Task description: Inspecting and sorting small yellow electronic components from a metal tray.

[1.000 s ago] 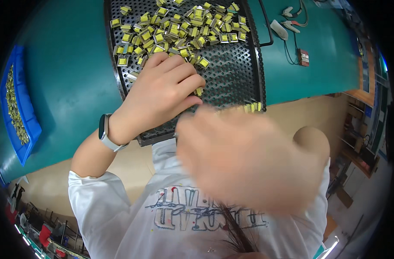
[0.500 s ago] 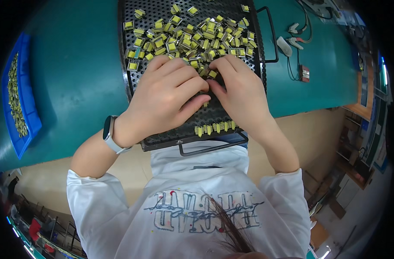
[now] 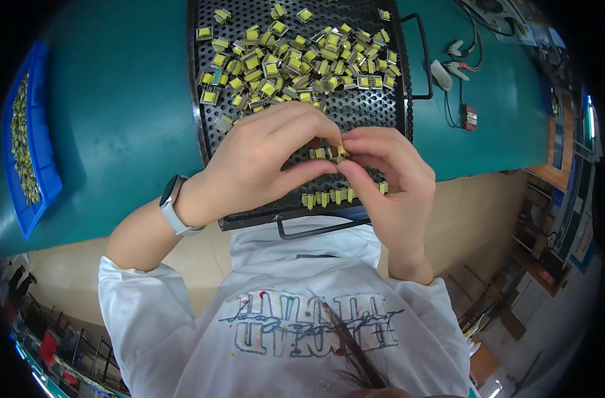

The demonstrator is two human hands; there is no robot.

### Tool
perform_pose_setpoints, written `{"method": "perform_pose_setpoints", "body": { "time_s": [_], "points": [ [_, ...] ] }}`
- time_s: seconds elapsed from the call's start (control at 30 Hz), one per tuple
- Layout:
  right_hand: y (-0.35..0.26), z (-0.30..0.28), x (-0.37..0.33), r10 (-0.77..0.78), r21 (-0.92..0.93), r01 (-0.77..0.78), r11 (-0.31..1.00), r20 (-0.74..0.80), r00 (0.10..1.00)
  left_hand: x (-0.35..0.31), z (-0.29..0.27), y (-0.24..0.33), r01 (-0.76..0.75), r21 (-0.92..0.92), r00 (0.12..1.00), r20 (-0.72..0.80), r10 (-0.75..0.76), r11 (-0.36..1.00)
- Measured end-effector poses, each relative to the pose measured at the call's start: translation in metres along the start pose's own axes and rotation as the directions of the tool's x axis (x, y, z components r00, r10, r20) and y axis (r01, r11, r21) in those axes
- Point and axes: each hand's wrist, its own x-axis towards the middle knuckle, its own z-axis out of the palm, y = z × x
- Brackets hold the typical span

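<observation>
My left hand (image 3: 266,149) and my right hand (image 3: 398,172) meet low over a black perforated tray (image 3: 252,213). Their fingertips pinch a small yellow-wrapped transformer (image 3: 343,151). Under my left fingers, beside it, sit further small transformers (image 3: 320,153); whether they are held or lie on the tray I cannot tell. Along the tray's near edge stands a neat row of transformers (image 3: 332,197), its right end close beside my right thumb. Beyond my hands spreads a loose pile of transformers (image 3: 292,63) with metal cores, tipped in all directions.
At the far left a blue bin (image 3: 50,179) holds many small yellowish parts. Wire handles (image 3: 425,60) stick out from the tray. On the green table (image 3: 117,132) to the right lie clip leads (image 3: 458,66) and a small red box (image 3: 470,118) on a cable.
Both hands have drawn back from the pile toward the near row, with transformers at the fingertips. My right hand has turned more upright. The tray appears slightly farther right in view.
</observation>
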Motion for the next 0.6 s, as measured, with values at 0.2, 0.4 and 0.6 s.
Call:
{"method": "perform_pose_setpoints", "body": {
  "time_s": [0.2, 0.4, 0.6],
  "points": [
    [0.006, 0.005, -0.003, 0.025, 0.17, -0.016, 0.985, -0.053, 0.998, 0.0, -0.002, 0.001, 0.013, -0.056, 1.0, 0.022, -0.012, 0.998],
    [0.008, 0.006, -0.006, 0.08, 0.249, -0.066, 0.966, -0.049, 0.996, -0.001, -0.003, 0.001, 0.087, -0.111, 0.994, 0.076, -0.078, 0.99],
    [0.006, 0.008, -0.005, 0.071, 0.178, -0.057, 0.982, -0.075, 0.995, -0.002, -0.003, 0.002, 0.136, -0.135, 0.987, 0.1, -0.123, 0.981]
  ]
}}
